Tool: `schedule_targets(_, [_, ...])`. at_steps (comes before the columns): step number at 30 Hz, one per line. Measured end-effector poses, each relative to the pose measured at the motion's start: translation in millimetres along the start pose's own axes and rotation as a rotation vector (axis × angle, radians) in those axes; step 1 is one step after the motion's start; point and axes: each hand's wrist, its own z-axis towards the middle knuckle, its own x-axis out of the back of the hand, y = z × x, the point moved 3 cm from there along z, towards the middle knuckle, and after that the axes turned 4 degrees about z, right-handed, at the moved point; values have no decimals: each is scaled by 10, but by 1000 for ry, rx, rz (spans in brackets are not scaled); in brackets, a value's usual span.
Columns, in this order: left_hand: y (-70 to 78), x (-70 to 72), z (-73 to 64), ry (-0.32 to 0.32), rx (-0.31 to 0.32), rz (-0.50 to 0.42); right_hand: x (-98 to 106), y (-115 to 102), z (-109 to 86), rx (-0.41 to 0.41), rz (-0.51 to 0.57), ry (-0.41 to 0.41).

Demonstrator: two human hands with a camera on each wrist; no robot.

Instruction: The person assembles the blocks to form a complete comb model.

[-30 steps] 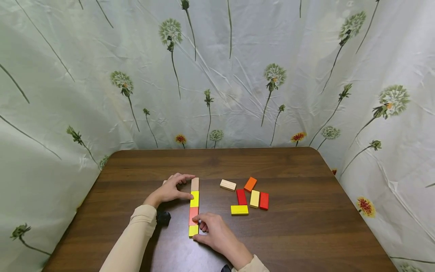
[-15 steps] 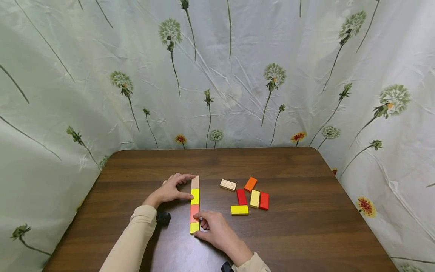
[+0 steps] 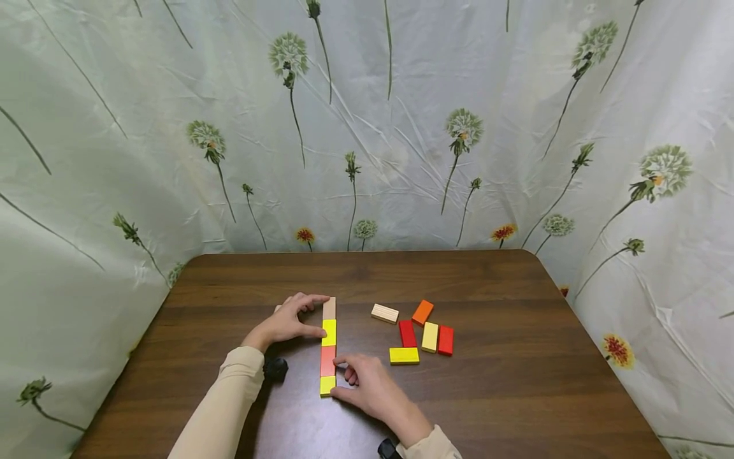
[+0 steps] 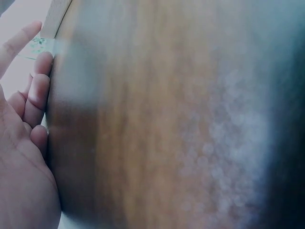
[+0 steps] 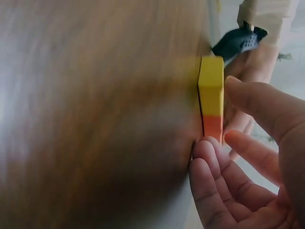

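A straight row of wooden blocks runs away from me on the brown table (image 3: 493, 408): a plain wood block (image 3: 329, 308) farthest, then a yellow block (image 3: 329, 334), a salmon block (image 3: 327, 363) and another yellow block (image 3: 327, 386) nearest. My left hand (image 3: 283, 325) rests along the row's left side, index finger at the plain block and thumb at the farther yellow one. On the other side is my right hand (image 3: 373, 386), its index fingertip by the salmon block's edge and thumb by the nearest yellow block. The right wrist view shows that yellow block (image 5: 211, 86) close to the thumb.
Right of the row lie loose blocks: a plain one (image 3: 385, 313), an orange one (image 3: 422, 312), two red ones (image 3: 407, 334), a pale yellow one (image 3: 430, 336) and a yellow one (image 3: 404, 356). A floral curtain (image 3: 395, 146) hangs behind the table.
The row slid slightly away from me early on. My right index finger and thumb moved from the tops of the near blocks to their right edge. The left hand stayed in place.
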Motion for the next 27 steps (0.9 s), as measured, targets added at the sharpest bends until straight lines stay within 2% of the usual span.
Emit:
schedule_targets(7, [3,4,-9,-4,3,-2,222,89,-36,-6,-20,40])
schedule_targets(14, [0,-4,-2,-6,4,0,565,280,-63,-1,-58,160])
schedule_targets(17, [8,-1,-4,-12,10,-8,727,360,-84,-26,-82,221])
schedule_targets(21, [8,2,0,-13,17,-8,922,449,-107,-98,-119,281])
schedule_targets(27, [3,0,4,-12,24,-5,1111,541,-137,-170,-191,328])
